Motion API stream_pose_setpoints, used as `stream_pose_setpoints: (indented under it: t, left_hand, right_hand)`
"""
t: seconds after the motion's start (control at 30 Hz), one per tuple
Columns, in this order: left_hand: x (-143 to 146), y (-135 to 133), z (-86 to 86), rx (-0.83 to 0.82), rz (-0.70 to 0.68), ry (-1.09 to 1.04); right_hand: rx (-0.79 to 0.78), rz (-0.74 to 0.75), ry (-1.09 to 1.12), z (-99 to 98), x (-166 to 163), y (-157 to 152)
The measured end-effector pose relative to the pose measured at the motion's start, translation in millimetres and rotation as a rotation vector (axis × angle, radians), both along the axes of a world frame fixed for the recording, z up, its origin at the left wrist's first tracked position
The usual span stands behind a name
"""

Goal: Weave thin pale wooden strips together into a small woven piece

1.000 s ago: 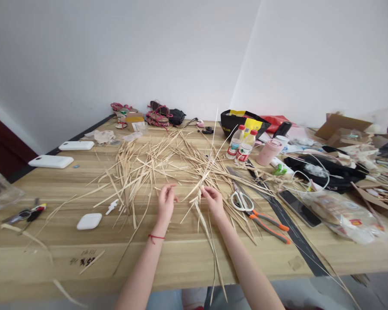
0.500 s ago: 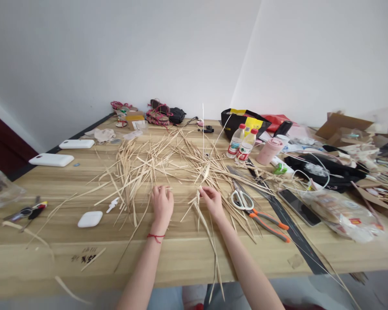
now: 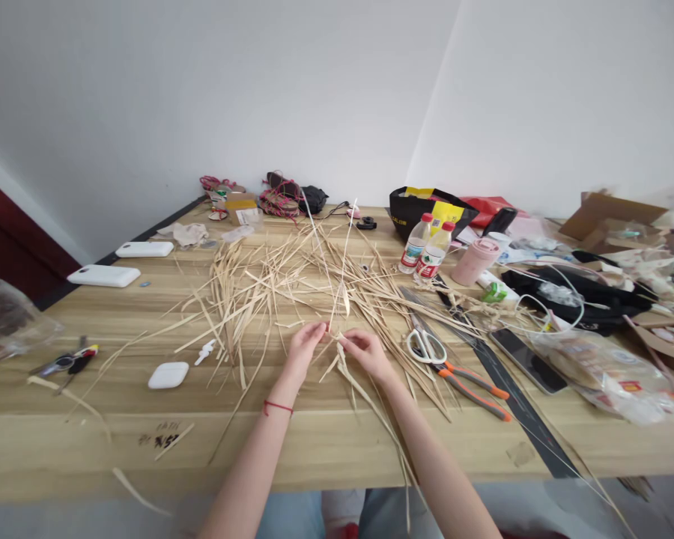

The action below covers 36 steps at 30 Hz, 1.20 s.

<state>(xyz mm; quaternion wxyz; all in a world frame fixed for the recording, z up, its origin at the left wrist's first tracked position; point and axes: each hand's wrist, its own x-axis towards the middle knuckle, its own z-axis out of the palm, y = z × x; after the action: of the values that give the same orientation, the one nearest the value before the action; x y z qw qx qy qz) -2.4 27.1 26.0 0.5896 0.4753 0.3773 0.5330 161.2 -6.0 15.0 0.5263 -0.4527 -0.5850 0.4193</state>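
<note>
A loose heap of pale dried straw strips covers the middle of the wooden table. My right hand pinches a small bundle of straw strips whose thin ends stick upward and whose long tails trail toward me over the table edge. My left hand has come up against it, fingertips pinched on the same bundle just left of the right hand's grip. A red thread is tied round my left wrist.
White-handled scissors and orange-handled pliers lie right of my hands, beside a black ruler and a phone. Two water bottles stand behind. A white earbud case lies left; power banks sit far left.
My left hand left the straw heap and moved right to meet my right hand on the bundle. The bundle's upright ends tipped left. The view shifted slightly.
</note>
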Motion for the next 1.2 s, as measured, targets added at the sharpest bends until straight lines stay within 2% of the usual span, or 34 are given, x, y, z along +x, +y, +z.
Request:
stream_pose_setpoints:
  t: [0.17,0.43,0.7,1.1,1.2]
  left_hand:
    - [-4,0,2.8,-0.24,-0.153,-0.271]
    - [-11,4,-4.6,-0.434,-0.203,-0.445]
    - [-13,6,-3.2,-0.468,-0.364,-0.507]
    - [-12,6,-4.9,-0.426,-0.438,-0.524]
    - [-12,6,-5.1,-0.417,-0.416,-0.503]
  right_hand:
    - [-0.003,0.086,-0.033,-1.5,-2,1]
    - [-0.027,0.136,0.061,1.6,-2,1]
    - [-0.024,0.138,0.023,1.0,-2,-1]
    - [-0.006,0.133,-0.03,2.1,-2,-1]
    - [-0.006,0.134,-0.038,1.1,-2,-1]
